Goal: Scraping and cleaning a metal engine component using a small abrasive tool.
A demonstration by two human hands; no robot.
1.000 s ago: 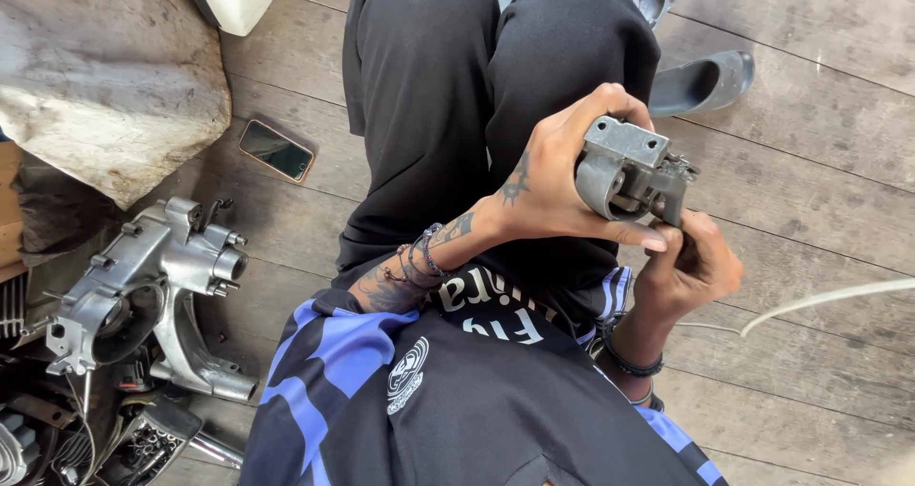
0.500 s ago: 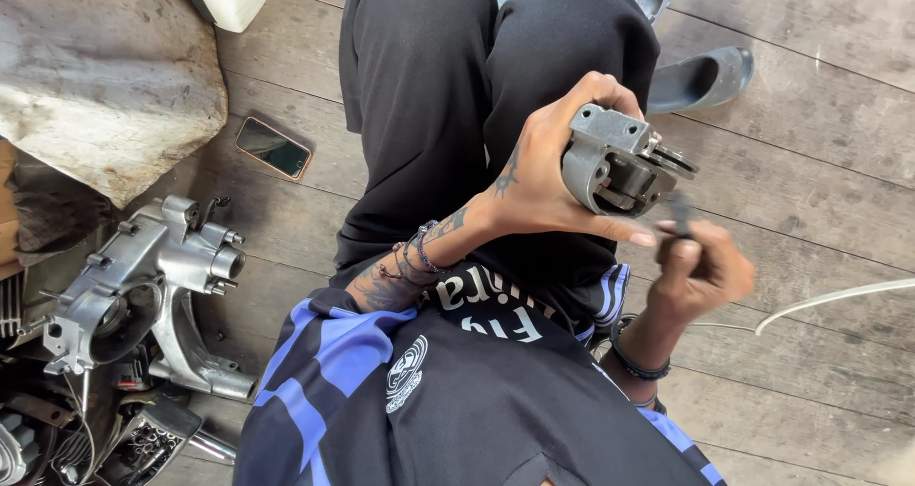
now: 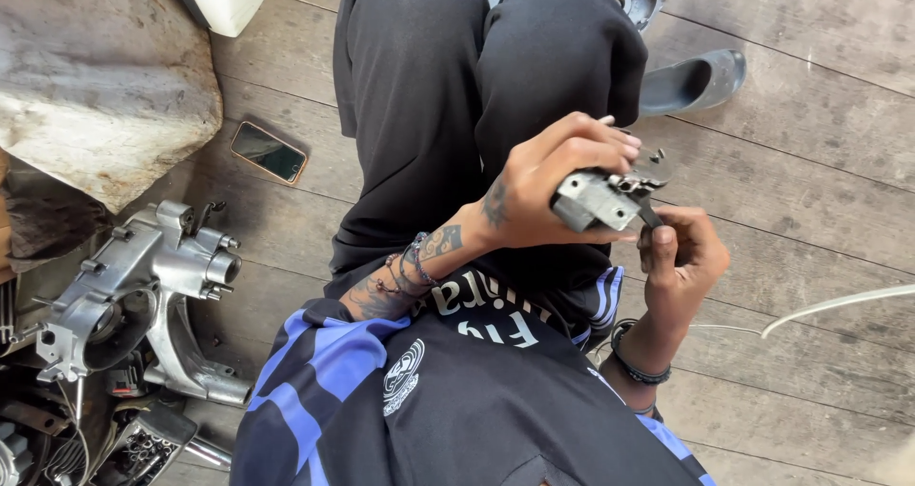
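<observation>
So the person is sitting on the plank floor [image 3: 820,162] and holding a small grey metal part [image 3: 599,198] up over the lap, well above the boards. The left hand [image 3: 548,186] is wrapping over the top of the part, grip pressed tight around the block, probably so the end with the fiddly bits is facing out toward the other hand and staying steady. The right hand [image 3: 681,257] is coming in just below and to the right of the part, fingers pinching a thin dark tool [image 3: 652,214] whose tip is touching the part's end. I can't tell what kind of tool it is; it's mostly hidden by the fingers.

Working it in the air over the knees looks like a way to keep it close to the eyes and turn it freely.

Everything else is parked out of the way. Far left of the part, an engine casing [image 3: 133,286] is lying on the floor. A phone [image 3: 268,151] is lying flat on the boards to the upper left. A grey slipper [image 3: 691,84] is sitting just above the part, beside the knee, and a white cable [image 3: 839,303] is trailing off to the right.
</observation>
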